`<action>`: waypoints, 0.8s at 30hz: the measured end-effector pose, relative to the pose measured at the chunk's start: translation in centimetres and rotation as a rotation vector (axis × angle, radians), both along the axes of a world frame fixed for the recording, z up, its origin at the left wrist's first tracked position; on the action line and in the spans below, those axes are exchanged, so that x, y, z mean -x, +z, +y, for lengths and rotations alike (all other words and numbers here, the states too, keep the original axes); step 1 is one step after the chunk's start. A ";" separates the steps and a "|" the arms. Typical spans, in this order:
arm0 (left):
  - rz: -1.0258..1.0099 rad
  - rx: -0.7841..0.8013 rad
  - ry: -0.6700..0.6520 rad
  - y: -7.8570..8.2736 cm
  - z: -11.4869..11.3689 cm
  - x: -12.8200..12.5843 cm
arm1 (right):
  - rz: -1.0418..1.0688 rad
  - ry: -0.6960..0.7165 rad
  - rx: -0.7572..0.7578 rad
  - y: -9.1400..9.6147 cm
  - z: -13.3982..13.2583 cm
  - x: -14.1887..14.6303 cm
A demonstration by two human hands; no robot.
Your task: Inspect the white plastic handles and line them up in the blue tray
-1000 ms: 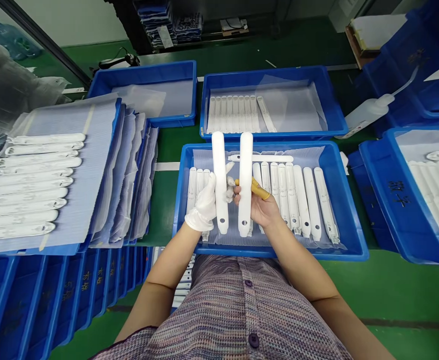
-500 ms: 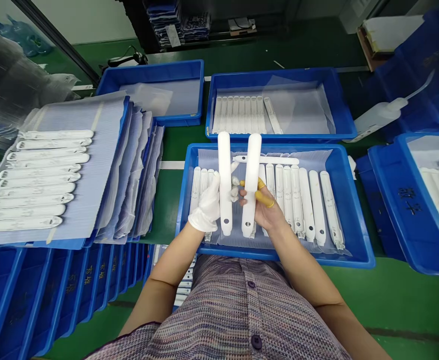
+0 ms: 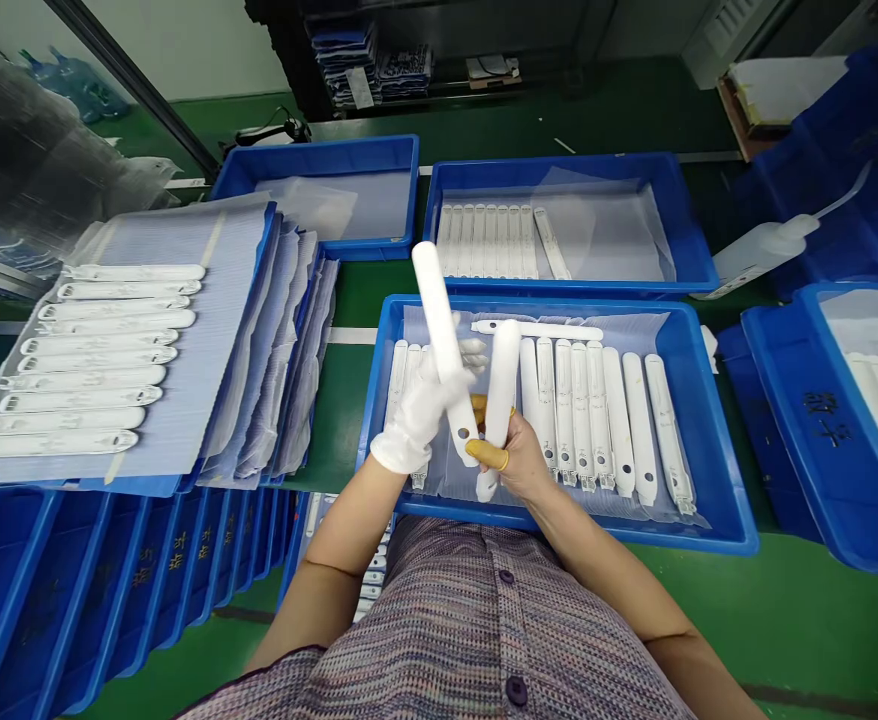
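My left hand (image 3: 418, 410), in a white glove, is closed around a long white plastic piece with rounded ends (image 3: 440, 330), which leans to the left and has a dark hole near its lower end. My right hand (image 3: 518, 450), with yellow finger cots, grips a second white plastic piece (image 3: 503, 385). The right thumb lies beside the lower end of the left piece, and the two lower ends are close together. Both hands are above a blue tray (image 3: 716, 480) lined with a pale sheet, where several similar white pieces (image 3: 581, 410) lie in a row and one lies crosswise (image 3: 536, 329).
Behind stands another blue tray (image 3: 698, 265) with a row of white pieces. Stacked padded sheets (image 3: 206, 380) on the left carry several pieces. A white squeeze bottle (image 3: 761, 250) leans at the right. More blue bins (image 3: 784, 430) stand beside the tray, and others line the lower left.
The left piece has tilted, its top going left and its lower end nearing the right thumb. The right piece has dropped lower and tipped. The camera view has shifted slightly.
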State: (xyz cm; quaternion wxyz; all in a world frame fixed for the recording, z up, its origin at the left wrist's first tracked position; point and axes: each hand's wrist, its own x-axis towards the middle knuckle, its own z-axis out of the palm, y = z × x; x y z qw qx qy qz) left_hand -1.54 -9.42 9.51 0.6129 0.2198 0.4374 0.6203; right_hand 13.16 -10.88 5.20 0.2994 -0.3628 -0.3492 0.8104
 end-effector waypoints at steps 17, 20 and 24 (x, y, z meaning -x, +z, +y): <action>0.394 -0.027 0.263 6.8 3.6 3.8 | 0.170 0.146 -0.070 -1.6 -2.4 -2.2; 0.394 -0.030 0.230 7.2 3.5 3.7 | 0.120 0.145 -0.058 -1.9 -2.6 -2.5; 0.345 -0.021 0.184 7.5 3.6 4.3 | 0.061 0.131 -0.049 -2.5 -3.0 -2.7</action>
